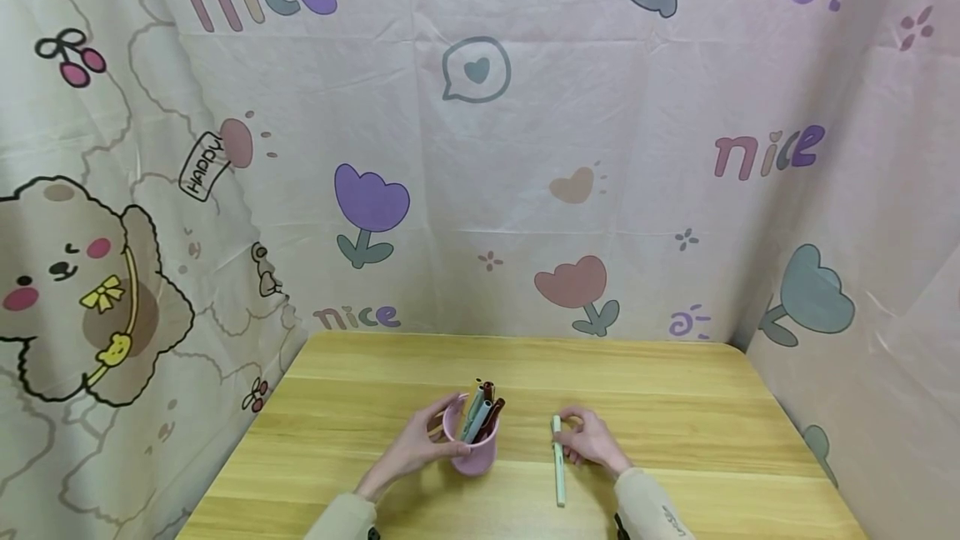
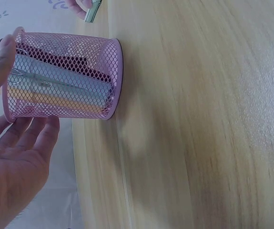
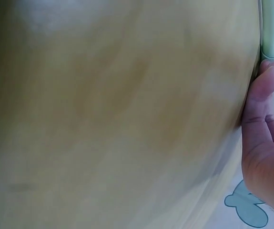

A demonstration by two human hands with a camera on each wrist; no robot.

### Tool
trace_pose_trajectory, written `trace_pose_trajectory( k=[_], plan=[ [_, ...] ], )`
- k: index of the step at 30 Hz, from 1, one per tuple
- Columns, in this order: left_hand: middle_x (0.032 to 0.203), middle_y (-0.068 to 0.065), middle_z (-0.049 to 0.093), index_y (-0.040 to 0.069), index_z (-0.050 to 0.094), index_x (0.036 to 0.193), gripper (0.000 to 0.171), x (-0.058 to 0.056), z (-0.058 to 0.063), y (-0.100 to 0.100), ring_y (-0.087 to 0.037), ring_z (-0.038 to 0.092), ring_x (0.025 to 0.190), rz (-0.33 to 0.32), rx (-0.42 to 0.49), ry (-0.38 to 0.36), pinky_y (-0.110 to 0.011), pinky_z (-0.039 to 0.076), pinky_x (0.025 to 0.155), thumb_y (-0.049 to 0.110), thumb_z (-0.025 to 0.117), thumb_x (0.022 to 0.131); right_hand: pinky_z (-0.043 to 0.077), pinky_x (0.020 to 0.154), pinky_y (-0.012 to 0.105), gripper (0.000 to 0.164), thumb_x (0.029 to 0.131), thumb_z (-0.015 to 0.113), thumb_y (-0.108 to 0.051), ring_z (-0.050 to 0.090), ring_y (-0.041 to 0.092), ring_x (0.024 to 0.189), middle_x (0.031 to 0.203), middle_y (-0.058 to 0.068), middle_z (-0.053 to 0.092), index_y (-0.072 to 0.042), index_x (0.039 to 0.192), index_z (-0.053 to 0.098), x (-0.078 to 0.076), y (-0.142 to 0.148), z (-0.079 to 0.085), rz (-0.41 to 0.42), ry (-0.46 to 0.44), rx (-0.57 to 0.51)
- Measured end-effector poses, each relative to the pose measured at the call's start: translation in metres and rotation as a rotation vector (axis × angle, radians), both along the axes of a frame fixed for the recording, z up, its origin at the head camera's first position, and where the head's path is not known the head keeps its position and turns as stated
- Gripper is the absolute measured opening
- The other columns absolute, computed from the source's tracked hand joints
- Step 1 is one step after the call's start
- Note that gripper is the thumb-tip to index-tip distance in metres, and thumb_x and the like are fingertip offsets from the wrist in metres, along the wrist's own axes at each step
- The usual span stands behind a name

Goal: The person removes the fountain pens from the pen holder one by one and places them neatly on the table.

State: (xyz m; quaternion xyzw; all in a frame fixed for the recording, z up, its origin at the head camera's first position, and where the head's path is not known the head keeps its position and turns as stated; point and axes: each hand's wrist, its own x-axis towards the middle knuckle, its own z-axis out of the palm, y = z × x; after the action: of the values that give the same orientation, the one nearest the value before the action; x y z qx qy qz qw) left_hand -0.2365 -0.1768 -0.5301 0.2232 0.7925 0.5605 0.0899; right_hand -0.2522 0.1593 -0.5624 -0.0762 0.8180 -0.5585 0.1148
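Note:
A pink mesh pen holder (image 1: 476,458) stands on the table, tilted in the head view, with several pens (image 1: 480,417) inside. My left hand (image 1: 417,447) grips it near the rim, thumb on one side and fingers on the other. Through the mesh of the pen holder (image 2: 65,81), pale blue, dark and orange lengths show in the left wrist view. To the right of the holder, my right hand (image 1: 588,438) pinches a pale green pen (image 1: 559,475) near its far end. In the right wrist view the green pen (image 3: 270,26) meets the thumb and fingertips.
The wooden table (image 1: 360,373) spreads around both hands. Behind it hangs a printed curtain (image 1: 480,190) with flowers and words, and another printed cloth (image 1: 187,273) hangs along the left side.

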Motion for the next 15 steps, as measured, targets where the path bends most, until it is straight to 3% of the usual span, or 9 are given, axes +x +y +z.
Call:
trace_pose_trajectory(
  k=[15],
  plan=[
    [0.157,-0.034,0.032,-0.009,0.028,0.153,0.095,0.0003,0.0005,0.0001,-0.056,0.038,0.141,0.006,0.006,-0.006,-0.052,0.045,0.114,0.017,0.084,0.08,0.049,0.045,0.018,0.044,0.091,0.069,-0.008,0.054,0.01,0.049,0.066,0.008,0.066,0.01,0.127,0.052,0.0012,0.0005,0.0016,0.002,-0.01,-0.002]
  ],
)
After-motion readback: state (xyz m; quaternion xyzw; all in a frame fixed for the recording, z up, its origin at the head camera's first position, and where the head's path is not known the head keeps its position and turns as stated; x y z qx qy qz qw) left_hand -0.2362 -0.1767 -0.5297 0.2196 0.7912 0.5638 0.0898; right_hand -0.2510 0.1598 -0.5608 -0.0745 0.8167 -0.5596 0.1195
